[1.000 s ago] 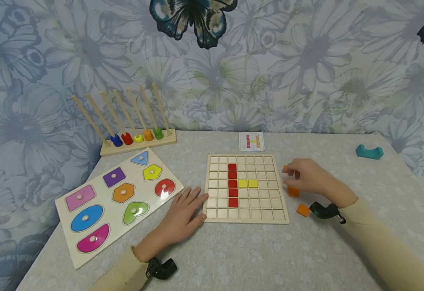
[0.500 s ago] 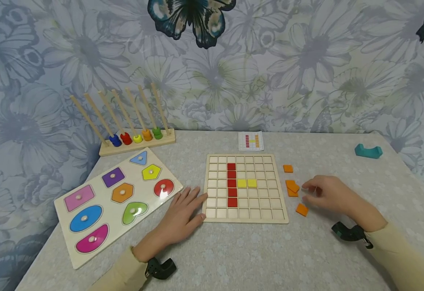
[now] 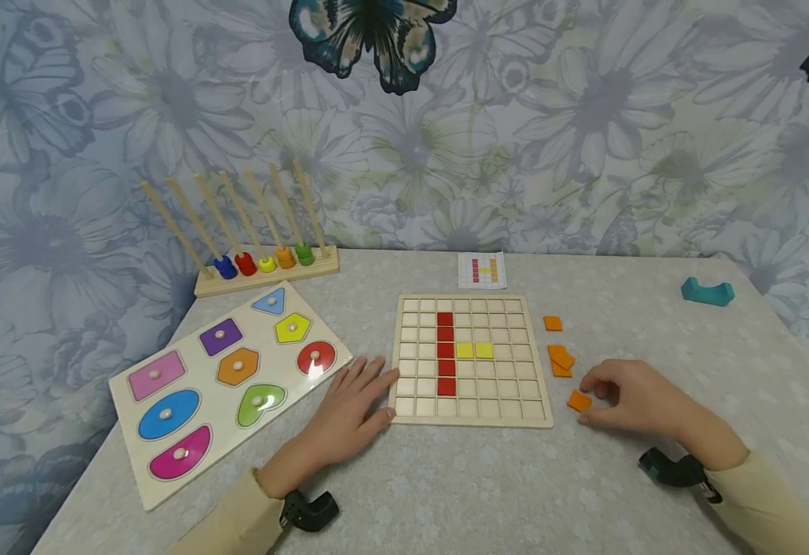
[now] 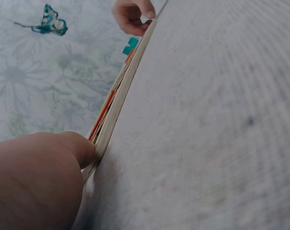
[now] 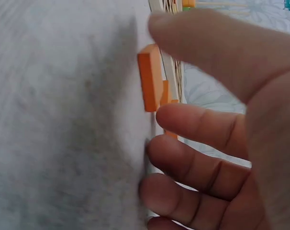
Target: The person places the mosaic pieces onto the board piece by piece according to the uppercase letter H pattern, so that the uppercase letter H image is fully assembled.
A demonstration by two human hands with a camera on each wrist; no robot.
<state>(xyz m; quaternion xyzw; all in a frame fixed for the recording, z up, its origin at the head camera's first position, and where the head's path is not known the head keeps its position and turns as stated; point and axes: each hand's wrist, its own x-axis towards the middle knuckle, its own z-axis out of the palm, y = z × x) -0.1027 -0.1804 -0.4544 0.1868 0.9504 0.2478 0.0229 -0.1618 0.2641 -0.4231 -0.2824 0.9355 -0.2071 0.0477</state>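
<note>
A wooden grid board [image 3: 470,417] lies on the table, with a column of red square tiles [image 3: 446,351] and two yellow tiles [image 3: 474,351] in its cells. My left hand [image 3: 348,412] rests with spread fingers at the board's left edge; its thumb touches the board's side in the left wrist view. Beside an orange square tile [image 3: 580,400], right of the board, is my right hand [image 3: 643,397]. In the right wrist view its thumb and fingers stand apart around that tile [image 5: 150,79], without a visible grip. Farther back lie more orange tiles [image 3: 560,359], some overlapping, and a single one [image 3: 553,324].
A pattern card [image 3: 483,271] lies behind the board. Left are a shape puzzle board [image 3: 196,354] with knobbed pieces and a peg stand [image 3: 265,281] with coloured rings. A teal curved piece [image 3: 707,292] sits at the back right, before the patterned wall.
My right hand has left the farthest orange tile, drawn back to the right and come nearer me, to the nearest orange tile. My left hand stays at the board.
</note>
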